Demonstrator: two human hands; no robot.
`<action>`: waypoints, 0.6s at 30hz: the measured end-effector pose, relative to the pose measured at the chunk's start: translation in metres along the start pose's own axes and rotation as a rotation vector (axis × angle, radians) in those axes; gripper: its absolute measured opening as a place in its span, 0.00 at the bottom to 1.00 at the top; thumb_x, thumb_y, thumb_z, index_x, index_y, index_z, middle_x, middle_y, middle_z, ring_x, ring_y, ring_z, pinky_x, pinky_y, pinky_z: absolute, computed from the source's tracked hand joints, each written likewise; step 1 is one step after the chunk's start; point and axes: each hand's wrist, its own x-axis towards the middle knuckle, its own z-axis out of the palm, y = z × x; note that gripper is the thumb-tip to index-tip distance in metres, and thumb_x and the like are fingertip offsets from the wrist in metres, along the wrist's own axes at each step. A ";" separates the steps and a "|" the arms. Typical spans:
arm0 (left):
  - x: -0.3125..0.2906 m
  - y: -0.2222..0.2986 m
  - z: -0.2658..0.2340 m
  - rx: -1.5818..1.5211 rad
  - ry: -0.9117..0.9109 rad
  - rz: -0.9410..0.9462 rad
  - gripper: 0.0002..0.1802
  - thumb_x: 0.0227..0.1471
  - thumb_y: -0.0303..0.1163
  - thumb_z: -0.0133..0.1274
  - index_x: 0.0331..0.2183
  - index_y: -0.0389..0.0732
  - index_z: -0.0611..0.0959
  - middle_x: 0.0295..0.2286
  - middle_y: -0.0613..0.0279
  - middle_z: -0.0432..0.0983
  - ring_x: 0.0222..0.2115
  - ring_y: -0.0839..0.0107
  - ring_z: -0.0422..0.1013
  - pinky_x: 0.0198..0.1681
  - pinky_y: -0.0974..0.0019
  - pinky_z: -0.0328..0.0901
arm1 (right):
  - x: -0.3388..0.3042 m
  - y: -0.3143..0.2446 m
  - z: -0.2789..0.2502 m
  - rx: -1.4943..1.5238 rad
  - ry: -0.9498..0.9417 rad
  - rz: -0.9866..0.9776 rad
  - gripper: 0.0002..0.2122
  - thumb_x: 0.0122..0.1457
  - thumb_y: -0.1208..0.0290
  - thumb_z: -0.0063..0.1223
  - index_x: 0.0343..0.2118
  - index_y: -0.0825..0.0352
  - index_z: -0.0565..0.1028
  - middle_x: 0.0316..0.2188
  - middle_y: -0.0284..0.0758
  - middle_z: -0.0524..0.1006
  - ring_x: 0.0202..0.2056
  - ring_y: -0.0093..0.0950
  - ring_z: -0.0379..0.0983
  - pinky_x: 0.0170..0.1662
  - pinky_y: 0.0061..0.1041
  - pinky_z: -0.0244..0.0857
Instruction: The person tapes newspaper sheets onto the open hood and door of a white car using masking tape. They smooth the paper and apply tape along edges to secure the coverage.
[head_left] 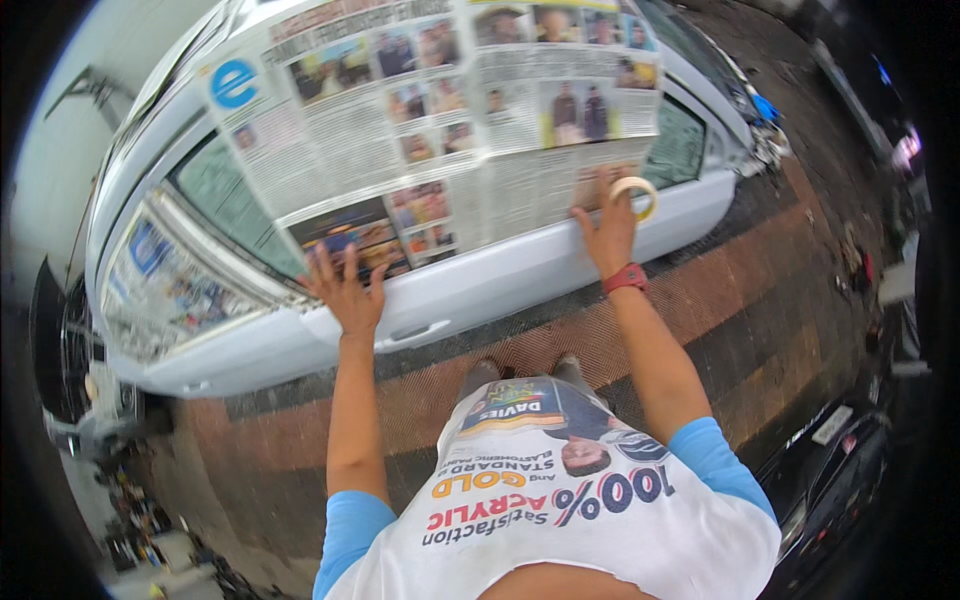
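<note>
A large newspaper sheet [370,140] covers the side window of a pale grey car [480,280], with its lower part on the door. My left hand [347,290] lies with fingers spread on the sheet's lower left edge, above the door handle [417,331]. At the lower right corner, my right hand [608,235] presses the paper and carries a roll of masking tape [648,207] hooked on its fingers. The fingertips there are blurred. Glass of the window [677,143] shows beyond the sheet on the right.
More newspaper [180,285] is fixed over the rear window. Reddish-brown and dark patterned flooring [720,290] runs alongside the car. A dark vehicle [830,480] stands at the lower right. Car parts and clutter [130,510] lie at the lower left.
</note>
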 end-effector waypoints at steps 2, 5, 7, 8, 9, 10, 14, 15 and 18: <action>0.005 0.005 -0.001 0.037 -0.099 -0.042 0.40 0.60 0.55 0.66 0.70 0.62 0.73 0.75 0.53 0.51 0.76 0.43 0.44 0.75 0.24 0.32 | 0.013 0.009 -0.001 -0.009 0.078 -0.039 0.44 0.62 0.56 0.70 0.78 0.56 0.59 0.77 0.60 0.52 0.75 0.61 0.52 0.72 0.53 0.55; 0.002 0.013 -0.010 0.043 -0.161 -0.131 0.40 0.58 0.54 0.68 0.69 0.63 0.75 0.75 0.56 0.54 0.75 0.45 0.46 0.75 0.24 0.33 | 0.015 0.007 -0.004 0.005 0.069 -0.048 0.43 0.62 0.57 0.71 0.78 0.56 0.60 0.77 0.61 0.52 0.74 0.63 0.52 0.73 0.54 0.53; -0.004 0.017 -0.016 0.039 -0.163 -0.194 0.39 0.58 0.53 0.68 0.68 0.63 0.75 0.74 0.56 0.55 0.75 0.45 0.47 0.75 0.24 0.33 | 0.007 0.002 -0.003 0.049 0.041 -0.060 0.41 0.63 0.58 0.71 0.77 0.56 0.62 0.77 0.61 0.52 0.74 0.63 0.52 0.72 0.55 0.53; -0.007 0.021 -0.016 0.039 -0.159 -0.228 0.38 0.59 0.53 0.68 0.68 0.63 0.76 0.74 0.56 0.55 0.75 0.45 0.47 0.75 0.24 0.33 | 0.004 0.005 -0.002 0.068 0.031 -0.073 0.41 0.63 0.58 0.71 0.76 0.57 0.63 0.77 0.61 0.52 0.74 0.63 0.52 0.72 0.54 0.53; -0.014 0.022 -0.017 0.045 -0.155 -0.260 0.38 0.59 0.53 0.68 0.68 0.63 0.76 0.74 0.56 0.55 0.75 0.45 0.47 0.75 0.24 0.32 | 0.000 0.002 -0.001 0.081 0.020 -0.075 0.40 0.63 0.59 0.70 0.76 0.57 0.64 0.76 0.61 0.53 0.74 0.62 0.53 0.72 0.54 0.53; -0.022 0.024 -0.019 0.062 -0.180 -0.291 0.35 0.61 0.54 0.65 0.67 0.62 0.76 0.74 0.56 0.56 0.75 0.45 0.47 0.75 0.24 0.31 | -0.005 0.000 -0.002 0.092 0.006 -0.076 0.39 0.63 0.60 0.70 0.76 0.57 0.64 0.76 0.61 0.54 0.73 0.62 0.54 0.72 0.54 0.53; -0.029 0.021 -0.024 0.136 -0.172 -0.367 0.31 0.68 0.55 0.55 0.69 0.63 0.75 0.73 0.61 0.58 0.75 0.45 0.48 0.74 0.23 0.30 | -0.017 -0.012 0.001 0.081 -0.017 -0.061 0.36 0.64 0.62 0.69 0.74 0.57 0.66 0.75 0.60 0.58 0.71 0.59 0.58 0.70 0.53 0.55; -0.026 0.021 -0.026 0.181 -0.200 -0.379 0.31 0.69 0.55 0.55 0.69 0.63 0.75 0.73 0.62 0.58 0.75 0.45 0.48 0.74 0.22 0.30 | -0.020 -0.012 0.002 0.080 -0.025 -0.071 0.36 0.64 0.62 0.69 0.74 0.57 0.66 0.75 0.59 0.58 0.71 0.59 0.58 0.70 0.53 0.55; -0.022 0.027 -0.036 0.295 -0.229 -0.433 0.28 0.69 0.55 0.53 0.66 0.61 0.79 0.72 0.62 0.59 0.74 0.45 0.49 0.74 0.21 0.29 | -0.028 -0.011 -0.001 0.068 -0.068 -0.101 0.36 0.65 0.62 0.69 0.74 0.57 0.66 0.75 0.59 0.58 0.71 0.59 0.59 0.69 0.53 0.55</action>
